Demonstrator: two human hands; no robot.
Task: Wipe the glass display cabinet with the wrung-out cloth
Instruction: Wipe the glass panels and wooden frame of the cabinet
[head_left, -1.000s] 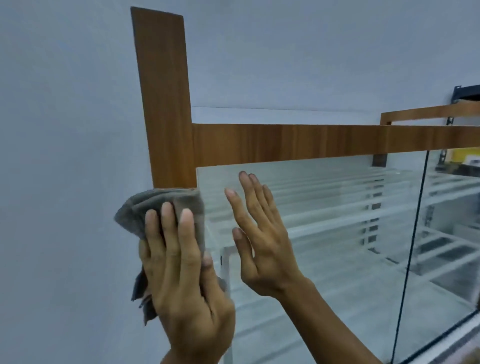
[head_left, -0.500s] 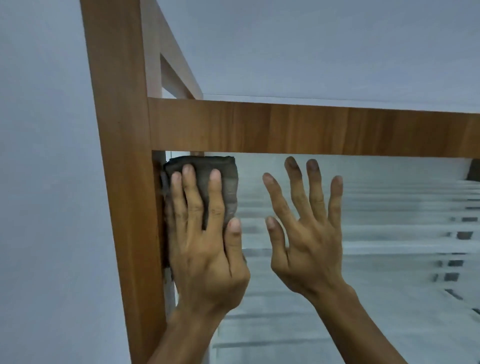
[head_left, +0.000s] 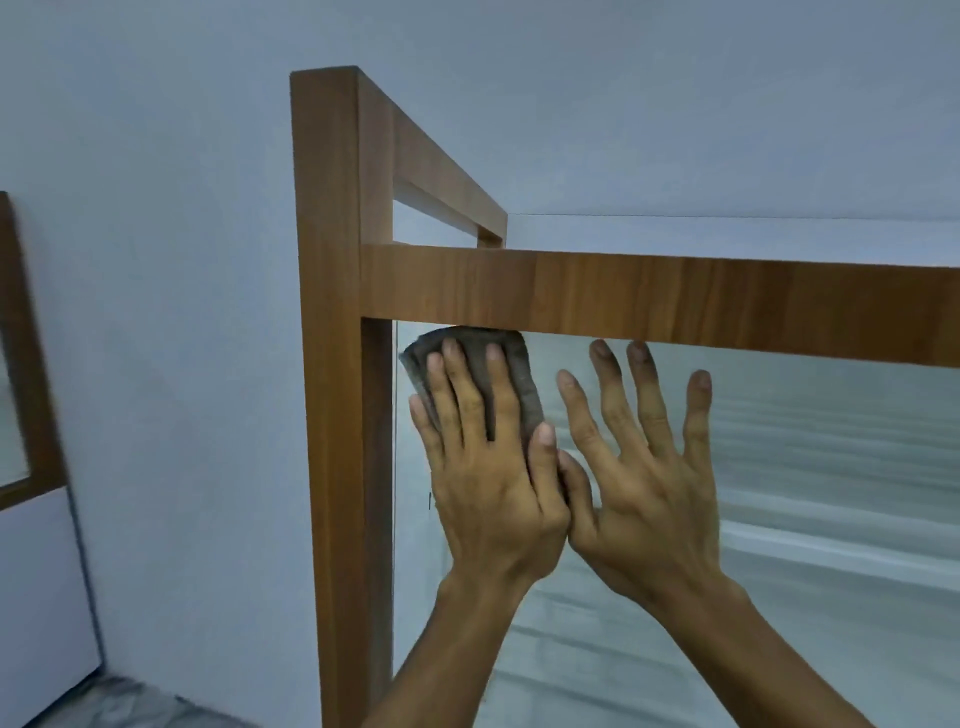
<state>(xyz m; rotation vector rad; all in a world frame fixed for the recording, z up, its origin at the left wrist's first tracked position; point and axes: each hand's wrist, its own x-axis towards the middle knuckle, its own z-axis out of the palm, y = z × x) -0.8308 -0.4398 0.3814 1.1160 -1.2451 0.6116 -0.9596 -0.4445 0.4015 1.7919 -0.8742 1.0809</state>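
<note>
The glass display cabinet has a brown wooden frame (head_left: 332, 364) and a clear front pane (head_left: 810, 467) with white shelves behind it. A folded grey cloth (head_left: 514, 374) lies flat against the top left corner of the pane, just under the horizontal wooden rail. My left hand (head_left: 488, 467) presses the cloth onto the glass with spread fingers. My right hand (head_left: 644, 467) rests open and flat on the glass right beside it, thumb touching the left hand, holding nothing.
A pale blue wall (head_left: 156, 312) runs to the left of the cabinet post. A second wooden-framed piece (head_left: 26, 364) shows at the far left edge. Grey floor (head_left: 130, 701) is visible at the bottom left.
The cloth and my left hand have shifted up to the rail and slightly right of the post. My right hand stays flat on the glass, now closer to the left hand.
</note>
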